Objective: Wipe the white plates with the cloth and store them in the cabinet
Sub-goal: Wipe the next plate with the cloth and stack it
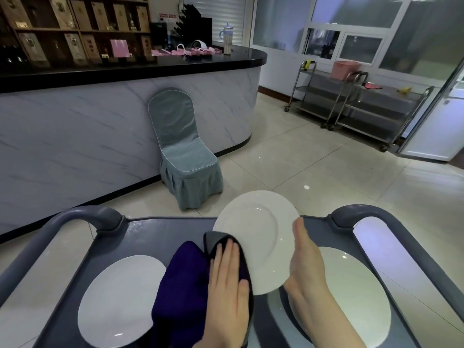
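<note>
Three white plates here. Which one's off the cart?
The middle plate, tilted up, right hand holding its rim, cloth against it. The left plate and right plate lie flat on the cart.

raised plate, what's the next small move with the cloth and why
Probably slide the left hand and the cloth rightward across the face of the raised plate. The flat fingers press the cloth only against the plate's lower left edge, most of the face lies bare, and the right hand grips the opposite rim, holding it tilted above the cart.
</note>
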A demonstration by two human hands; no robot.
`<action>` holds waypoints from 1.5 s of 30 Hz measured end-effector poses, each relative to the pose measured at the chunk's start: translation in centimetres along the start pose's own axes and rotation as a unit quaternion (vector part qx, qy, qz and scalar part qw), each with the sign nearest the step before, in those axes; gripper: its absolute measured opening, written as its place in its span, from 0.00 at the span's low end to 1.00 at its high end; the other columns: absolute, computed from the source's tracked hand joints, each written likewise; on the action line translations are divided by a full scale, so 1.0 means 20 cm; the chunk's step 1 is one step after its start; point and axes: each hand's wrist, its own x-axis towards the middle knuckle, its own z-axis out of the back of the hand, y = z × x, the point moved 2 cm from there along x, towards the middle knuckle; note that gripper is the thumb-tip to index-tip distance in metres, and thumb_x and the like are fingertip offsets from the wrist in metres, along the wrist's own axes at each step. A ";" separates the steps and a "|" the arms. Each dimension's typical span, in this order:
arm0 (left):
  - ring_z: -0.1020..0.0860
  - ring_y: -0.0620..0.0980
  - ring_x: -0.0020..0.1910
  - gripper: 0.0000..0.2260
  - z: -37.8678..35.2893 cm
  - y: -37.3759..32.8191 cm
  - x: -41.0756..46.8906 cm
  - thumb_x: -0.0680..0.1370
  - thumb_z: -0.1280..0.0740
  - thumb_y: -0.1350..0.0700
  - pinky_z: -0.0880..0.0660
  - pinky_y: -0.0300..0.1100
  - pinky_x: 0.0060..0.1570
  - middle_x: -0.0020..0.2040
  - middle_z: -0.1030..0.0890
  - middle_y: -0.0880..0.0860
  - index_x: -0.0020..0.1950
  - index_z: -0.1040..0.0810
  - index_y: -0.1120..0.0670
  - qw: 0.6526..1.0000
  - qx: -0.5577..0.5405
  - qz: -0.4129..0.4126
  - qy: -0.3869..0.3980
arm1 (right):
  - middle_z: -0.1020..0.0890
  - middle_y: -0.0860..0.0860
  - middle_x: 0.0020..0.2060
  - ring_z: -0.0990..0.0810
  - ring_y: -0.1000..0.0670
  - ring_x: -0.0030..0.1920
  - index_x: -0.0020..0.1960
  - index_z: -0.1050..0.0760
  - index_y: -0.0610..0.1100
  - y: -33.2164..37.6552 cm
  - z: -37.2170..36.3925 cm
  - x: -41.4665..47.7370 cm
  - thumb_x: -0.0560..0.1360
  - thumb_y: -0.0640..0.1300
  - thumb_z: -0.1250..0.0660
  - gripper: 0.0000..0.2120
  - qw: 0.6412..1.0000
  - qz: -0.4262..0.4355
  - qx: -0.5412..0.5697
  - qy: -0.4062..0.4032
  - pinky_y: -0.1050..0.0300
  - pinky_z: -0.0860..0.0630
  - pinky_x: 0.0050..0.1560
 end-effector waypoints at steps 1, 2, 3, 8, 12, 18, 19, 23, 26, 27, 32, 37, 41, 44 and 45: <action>0.51 0.45 0.79 0.31 -0.01 -0.03 0.01 0.79 0.48 0.55 0.53 0.44 0.76 0.80 0.51 0.42 0.80 0.56 0.43 0.999 0.023 -0.028 0.022 | 0.14 0.45 0.50 0.15 0.47 0.49 0.57 0.20 0.42 -0.01 -0.02 -0.01 0.79 0.57 0.36 0.20 1.000 0.004 -0.003 -0.008 0.50 0.22 0.53; 0.50 0.45 0.79 0.31 -0.02 -0.05 0.03 0.79 0.48 0.55 0.52 0.44 0.76 0.80 0.52 0.41 0.80 0.57 0.44 0.997 0.038 -0.050 0.045 | 0.15 0.42 0.51 0.15 0.48 0.49 0.58 0.20 0.39 -0.02 -0.04 -0.01 0.80 0.56 0.36 0.21 1.000 0.016 -0.008 -0.017 0.52 0.23 0.51; 0.51 0.43 0.79 0.32 -0.01 -0.08 0.05 0.79 0.48 0.54 0.51 0.43 0.76 0.80 0.53 0.40 0.80 0.58 0.42 0.995 0.049 -0.064 0.065 | 0.16 0.40 0.52 0.25 0.57 0.41 0.58 0.20 0.37 -0.03 -0.06 -0.02 0.80 0.55 0.36 0.21 0.999 0.028 -0.019 -0.019 0.54 0.24 0.50; 0.57 0.40 0.78 0.25 0.08 -0.18 0.29 0.81 0.54 0.52 0.54 0.45 0.77 0.80 0.52 0.41 0.80 0.52 0.46 0.981 0.100 -0.110 0.128 | 0.13 0.47 0.44 0.15 0.49 0.51 0.52 0.16 0.42 -0.11 -0.11 -0.08 0.80 0.53 0.37 0.16 0.998 0.042 -0.043 0.002 0.51 0.21 0.57; 0.58 0.40 0.78 0.24 0.12 -0.18 0.32 0.82 0.55 0.52 0.57 0.46 0.77 0.80 0.52 0.40 0.79 0.51 0.46 0.981 0.074 -0.104 0.148 | 0.13 0.46 0.42 0.15 0.48 0.47 0.47 0.16 0.40 -0.13 -0.10 -0.07 0.80 0.52 0.36 0.17 0.998 0.043 -0.056 -0.001 0.51 0.21 0.53; 0.50 0.43 0.79 0.37 0.01 -0.09 0.03 0.75 0.42 0.53 0.45 0.50 0.72 0.81 0.54 0.43 0.81 0.55 0.48 0.964 0.142 -0.144 0.174 | 0.14 0.43 0.42 0.16 0.47 0.44 0.46 0.17 0.40 -0.09 -0.05 -0.02 0.81 0.53 0.37 0.19 0.996 0.044 -0.072 -0.022 0.48 0.20 0.51; 0.49 0.44 0.79 0.37 0.00 -0.08 0.03 0.75 0.41 0.53 0.44 0.51 0.71 0.81 0.54 0.44 0.81 0.55 0.49 0.962 0.148 -0.154 0.170 | 0.13 0.43 0.43 0.16 0.46 0.44 0.45 0.16 0.40 -0.09 -0.04 -0.01 0.81 0.54 0.37 0.19 0.996 0.045 -0.080 -0.019 0.48 0.21 0.52; 0.53 0.41 0.79 0.29 0.06 -0.15 0.16 0.80 0.48 0.53 0.51 0.50 0.76 0.80 0.53 0.39 0.80 0.53 0.45 0.977 0.086 -0.128 0.150 | 0.13 0.44 0.43 0.15 0.49 0.46 0.46 0.15 0.43 -0.13 -0.03 -0.05 0.81 0.53 0.37 0.17 0.992 0.061 -0.111 0.011 0.51 0.21 0.51; 0.56 0.39 0.78 0.24 0.11 -0.15 0.30 0.82 0.54 0.51 0.52 0.49 0.78 0.80 0.52 0.39 0.79 0.52 0.44 0.988 0.023 -0.074 0.135 | 0.12 0.49 0.44 0.14 0.53 0.47 0.49 0.15 0.47 -0.17 -0.04 -0.08 0.81 0.51 0.38 0.14 0.990 0.060 -0.120 0.036 0.57 0.21 0.48; 0.55 0.39 0.78 0.24 0.11 -0.12 0.34 0.82 0.54 0.50 0.52 0.48 0.78 0.80 0.50 0.39 0.78 0.50 0.43 0.989 -0.005 -0.056 0.133 | 0.12 0.48 0.44 0.14 0.52 0.47 0.49 0.16 0.46 -0.17 -0.05 -0.09 0.81 0.49 0.38 0.13 0.991 0.055 -0.120 0.038 0.56 0.21 0.48; 0.42 0.41 0.77 0.22 0.15 0.13 0.40 0.79 0.50 0.45 0.45 0.42 0.76 0.76 0.43 0.39 0.74 0.46 0.41 0.993 -0.073 0.039 0.079 | 0.15 0.45 0.39 0.20 0.48 0.39 0.44 0.17 0.38 -0.11 -0.02 -0.07 0.80 0.49 0.35 0.16 0.994 0.051 -0.094 0.020 0.53 0.24 0.45; 0.46 0.39 0.78 0.26 0.10 0.22 0.09 0.81 0.47 0.55 0.49 0.51 0.78 0.79 0.45 0.39 0.79 0.47 0.44 0.967 -0.212 0.131 0.053 | 0.16 0.49 0.40 0.19 0.50 0.40 0.48 0.18 0.39 0.01 -0.01 -0.05 0.80 0.53 0.36 0.18 0.995 0.070 -0.060 0.024 0.54 0.24 0.44; 0.52 0.41 0.79 0.28 0.04 0.09 -0.04 0.80 0.49 0.50 0.54 0.44 0.77 0.79 0.52 0.36 0.78 0.55 0.34 0.984 -0.150 0.096 -0.005 | 0.13 0.51 0.43 0.16 0.49 0.44 0.50 0.18 0.44 0.00 -0.02 -0.04 0.80 0.54 0.36 0.15 0.998 0.056 -0.018 0.017 0.53 0.23 0.47; 0.53 0.46 0.80 0.30 0.05 0.00 -0.03 0.80 0.49 0.53 0.57 0.43 0.76 0.80 0.51 0.42 0.80 0.55 0.42 1.000 -0.031 0.005 -0.001 | 0.13 0.51 0.43 0.16 0.49 0.45 0.51 0.19 0.45 -0.02 -0.02 -0.05 0.80 0.56 0.36 0.15 0.999 0.040 0.006 0.009 0.53 0.21 0.46; 0.51 0.46 0.79 0.31 0.05 -0.01 -0.02 0.78 0.48 0.53 0.56 0.44 0.76 0.80 0.49 0.42 0.80 0.54 0.43 0.999 0.016 -0.024 0.018 | 0.13 0.50 0.43 0.16 0.48 0.46 0.52 0.19 0.44 -0.03 -0.03 -0.06 0.80 0.55 0.36 0.16 0.999 0.035 0.004 0.004 0.52 0.21 0.47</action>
